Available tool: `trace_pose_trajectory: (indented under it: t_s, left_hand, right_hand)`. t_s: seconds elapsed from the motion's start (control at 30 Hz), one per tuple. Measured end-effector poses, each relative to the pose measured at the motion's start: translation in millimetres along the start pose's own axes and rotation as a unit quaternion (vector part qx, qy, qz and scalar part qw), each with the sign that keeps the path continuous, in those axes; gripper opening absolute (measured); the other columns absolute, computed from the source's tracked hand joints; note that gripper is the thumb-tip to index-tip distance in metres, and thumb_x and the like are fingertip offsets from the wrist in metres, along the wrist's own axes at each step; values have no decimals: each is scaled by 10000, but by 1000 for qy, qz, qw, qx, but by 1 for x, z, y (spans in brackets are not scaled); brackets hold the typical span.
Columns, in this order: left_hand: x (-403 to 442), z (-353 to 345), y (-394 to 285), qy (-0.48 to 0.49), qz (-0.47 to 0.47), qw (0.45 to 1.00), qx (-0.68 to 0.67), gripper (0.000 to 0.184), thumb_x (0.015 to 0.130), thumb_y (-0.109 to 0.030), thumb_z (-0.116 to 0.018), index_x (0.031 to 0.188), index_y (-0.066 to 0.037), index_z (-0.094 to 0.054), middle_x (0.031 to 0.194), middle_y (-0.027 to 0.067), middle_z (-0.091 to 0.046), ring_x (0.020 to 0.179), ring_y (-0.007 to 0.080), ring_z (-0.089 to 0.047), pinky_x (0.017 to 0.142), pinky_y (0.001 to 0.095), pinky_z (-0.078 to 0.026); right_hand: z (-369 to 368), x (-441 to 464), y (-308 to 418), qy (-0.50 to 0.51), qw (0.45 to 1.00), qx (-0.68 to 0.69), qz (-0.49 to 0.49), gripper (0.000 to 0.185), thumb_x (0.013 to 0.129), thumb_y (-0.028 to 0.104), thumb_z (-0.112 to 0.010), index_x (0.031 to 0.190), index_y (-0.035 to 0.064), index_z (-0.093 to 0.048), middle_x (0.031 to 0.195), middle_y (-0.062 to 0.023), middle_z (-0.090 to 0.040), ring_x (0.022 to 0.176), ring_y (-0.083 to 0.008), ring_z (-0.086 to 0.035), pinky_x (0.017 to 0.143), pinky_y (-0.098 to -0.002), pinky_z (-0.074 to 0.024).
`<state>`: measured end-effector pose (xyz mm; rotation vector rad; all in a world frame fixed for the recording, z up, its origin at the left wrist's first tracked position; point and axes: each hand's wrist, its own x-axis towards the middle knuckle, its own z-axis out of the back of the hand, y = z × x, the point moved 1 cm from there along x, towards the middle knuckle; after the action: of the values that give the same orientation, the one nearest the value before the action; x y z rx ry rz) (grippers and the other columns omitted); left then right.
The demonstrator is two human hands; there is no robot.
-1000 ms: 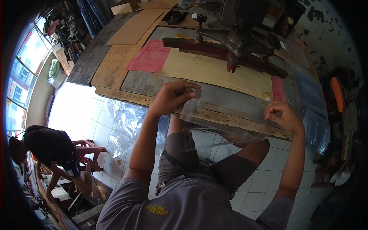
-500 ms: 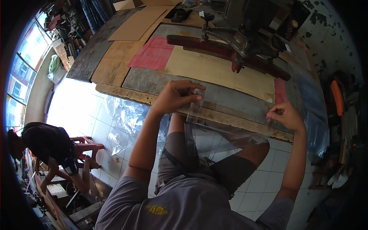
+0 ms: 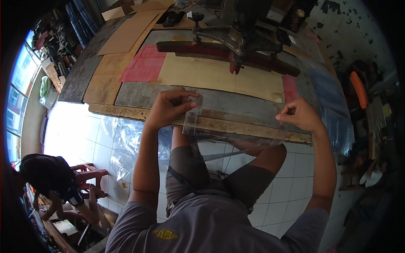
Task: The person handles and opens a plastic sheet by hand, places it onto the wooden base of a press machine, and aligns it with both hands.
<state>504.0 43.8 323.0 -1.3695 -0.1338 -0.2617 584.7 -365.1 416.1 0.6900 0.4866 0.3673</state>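
Left hand: the left hand [image 3: 166, 109] had its thumb and index finger nearly together, the corner of a clear plastic sheet [image 3: 192, 121] at their tips.
Right hand: the right hand [image 3: 303, 116] had its fingers pinched closed on the sheet's other end.
Plastic sheet: it hung between the 2 hands, before the front edge of the table [image 3: 122, 111] and above the person's lap; its lower outline was hard to see.
Table top: a yellow sheet [image 3: 211, 72] lay flat between 2 red pieces, 1 at its left [image 3: 143, 63] and 1 at its right [image 3: 290, 87].
Machine: a dark red bar [image 3: 190, 50] stood over the yellow sheet.
Far left: brown cardboard [image 3: 126, 36] lay on the table.
Right end: bluish plastic [image 3: 333, 105] draped down.
Nearby: a co-worker [image 3: 48, 173] bent forward beside a red stool [image 3: 93, 173].
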Motion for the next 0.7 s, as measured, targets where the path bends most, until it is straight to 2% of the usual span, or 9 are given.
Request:
trace_pose_trajectory:
  t_s: [0.03, 0.13, 0.23, 0.63, 0.7]
  left_hand:
    - [0, -1, 0, 0, 4, 1000, -6, 264, 899, -35, -793, 1161, -28, -767, 845, -47, -596, 739, 20, -526, 678, 214, -433]
    - [0, -1, -1, -1, 15, 1000, -17, 263, 899, -35, -794, 1160, -22, -763, 843, -50, -584, 738, 19, -519, 677, 213, -428]
    - [-1, -1, -3, -2, 28, 1000, -9, 263, 900, -40, -795, 1160, -19, -761, 842, -52, -578, 740, 18, -515, 678, 212, -425]
    - [-2, -1, -5, -9, 39, 999, 11, 264, 905, -60, -799, 1160, -8, -752, 849, -52, -590, 761, 13, -531, 699, 202, -442]
    - [-2, 1, -3, -9, 41, 999, 10, 269, 906, -66, -800, 1163, -4, -749, 838, -51, -586, 758, 12, -529, 701, 204, -444]
  right_hand:
    - [0, -3, 5, -2, 1000, -4, -19, 211, 881, 126, -818, 790, -37, -718, 705, -31, -695, 649, -53, -604, 603, -224, -465]
    - [-4, -7, 2, -36, 999, 3, 22, 222, 868, 131, -830, 770, -21, -701, 680, -18, -675, 628, -43, -587, 565, -223, -437]
    - [-6, -15, 14, -63, 998, -1, -9, 233, 862, 128, -832, 756, -5, -674, 676, -14, -671, 622, -37, -584, 549, -223, -427]
    - [-15, -28, 13, -129, 991, 3, 39, 216, 854, 87, -832, 776, 16, -643, 697, 11, -655, 634, -24, -582, 564, -216, -442]
    - [-15, -31, 19, -146, 988, -2, 48, 220, 846, 99, -836, 781, 2, -650, 700, -16, -669, 643, -45, -597, 574, -243, -466]
